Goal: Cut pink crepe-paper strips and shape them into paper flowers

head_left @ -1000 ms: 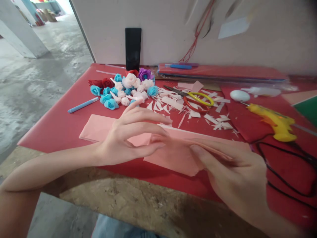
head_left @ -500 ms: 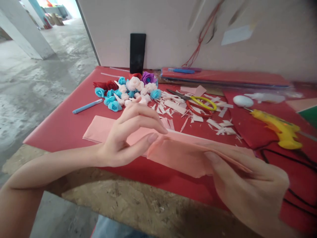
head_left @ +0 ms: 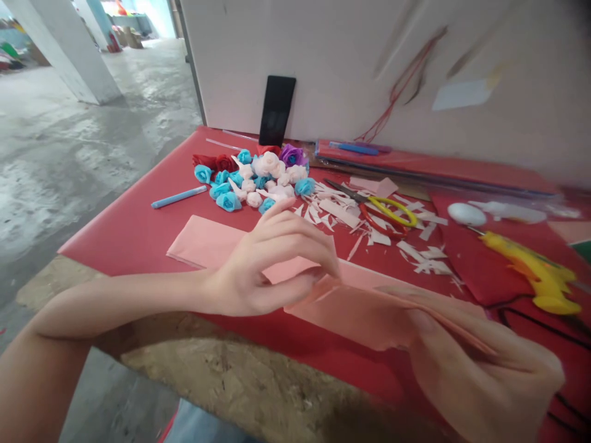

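A long strip of pink crepe paper point(head_left: 360, 307) lies folded over the front of the red table point(head_left: 133, 234). My left hand point(head_left: 272, 264) pinches the strip's near edge between thumb and fingertips. My right hand point(head_left: 484, 375), low at the right, is closed round the strip's other end, thumb on top. A flat part of the same pink paper point(head_left: 203, 243) rests on the table behind my left wrist.
A heap of small paper roses point(head_left: 253, 178) in blue, white, red and purple lies further back. Paper scraps point(head_left: 369, 221), yellow-handled scissors point(head_left: 383, 209), a yellow glue gun point(head_left: 535, 271), a blue pen point(head_left: 178, 197) and a black phone point(head_left: 276, 111) against the wall surround them.
The camera has swung left and down, so everything sits further right and lower. My left fingers have curled from spread to a pinch on the paper. My right hand keeps its hold.
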The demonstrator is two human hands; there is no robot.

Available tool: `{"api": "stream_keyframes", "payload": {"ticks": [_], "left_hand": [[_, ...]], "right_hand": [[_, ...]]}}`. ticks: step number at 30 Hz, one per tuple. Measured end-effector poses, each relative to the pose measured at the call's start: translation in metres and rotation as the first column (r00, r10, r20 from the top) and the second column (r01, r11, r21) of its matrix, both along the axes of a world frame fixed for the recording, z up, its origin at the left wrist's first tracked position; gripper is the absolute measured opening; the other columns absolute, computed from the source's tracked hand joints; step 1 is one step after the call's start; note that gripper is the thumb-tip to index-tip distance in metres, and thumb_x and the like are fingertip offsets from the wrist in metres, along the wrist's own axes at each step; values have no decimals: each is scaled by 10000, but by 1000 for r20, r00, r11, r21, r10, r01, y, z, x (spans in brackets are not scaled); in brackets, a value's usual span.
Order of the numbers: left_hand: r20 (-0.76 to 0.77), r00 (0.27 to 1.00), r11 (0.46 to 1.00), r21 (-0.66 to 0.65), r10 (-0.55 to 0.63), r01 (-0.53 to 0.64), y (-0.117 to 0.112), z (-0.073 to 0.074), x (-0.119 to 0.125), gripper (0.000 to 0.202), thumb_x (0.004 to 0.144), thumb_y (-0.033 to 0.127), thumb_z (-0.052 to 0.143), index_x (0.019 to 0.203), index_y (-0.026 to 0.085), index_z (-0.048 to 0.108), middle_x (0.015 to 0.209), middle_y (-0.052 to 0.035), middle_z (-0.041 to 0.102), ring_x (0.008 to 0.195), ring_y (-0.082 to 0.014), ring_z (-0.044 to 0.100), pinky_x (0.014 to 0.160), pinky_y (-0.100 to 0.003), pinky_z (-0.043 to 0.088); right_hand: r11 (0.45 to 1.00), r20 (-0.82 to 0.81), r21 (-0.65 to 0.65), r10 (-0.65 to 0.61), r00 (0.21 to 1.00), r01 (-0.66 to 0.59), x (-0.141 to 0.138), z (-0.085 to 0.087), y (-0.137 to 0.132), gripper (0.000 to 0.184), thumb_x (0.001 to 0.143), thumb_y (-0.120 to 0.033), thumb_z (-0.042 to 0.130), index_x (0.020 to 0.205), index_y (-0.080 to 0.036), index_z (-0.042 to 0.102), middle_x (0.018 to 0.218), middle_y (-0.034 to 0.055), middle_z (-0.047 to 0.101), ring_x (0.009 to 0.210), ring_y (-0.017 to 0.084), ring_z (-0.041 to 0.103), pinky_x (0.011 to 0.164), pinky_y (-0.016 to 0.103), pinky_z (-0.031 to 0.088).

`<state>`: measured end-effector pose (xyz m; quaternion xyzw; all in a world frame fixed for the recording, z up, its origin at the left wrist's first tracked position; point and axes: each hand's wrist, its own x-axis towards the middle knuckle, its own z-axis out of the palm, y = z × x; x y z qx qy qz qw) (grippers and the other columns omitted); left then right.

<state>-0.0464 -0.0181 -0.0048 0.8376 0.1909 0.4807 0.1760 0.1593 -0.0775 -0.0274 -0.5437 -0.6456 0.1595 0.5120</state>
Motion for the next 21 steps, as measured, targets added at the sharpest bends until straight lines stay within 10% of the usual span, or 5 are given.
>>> {"api": "stream_keyframes", "payload": {"ticks": [21], "left_hand": [[-14, 999, 982, 188, 39, -35, 3, 0, 2, 42, 713, 261, 603, 705, 221, 595, 815, -34, 637, 752, -140, 564, 839, -369, 426]], "right_hand": [[998, 41, 35, 57, 998, -58, 4, -1, 7, 223, 713, -153, 603, 779, -350, 683, 764, -84, 695, 638, 149, 659, 640, 224, 575]]}}
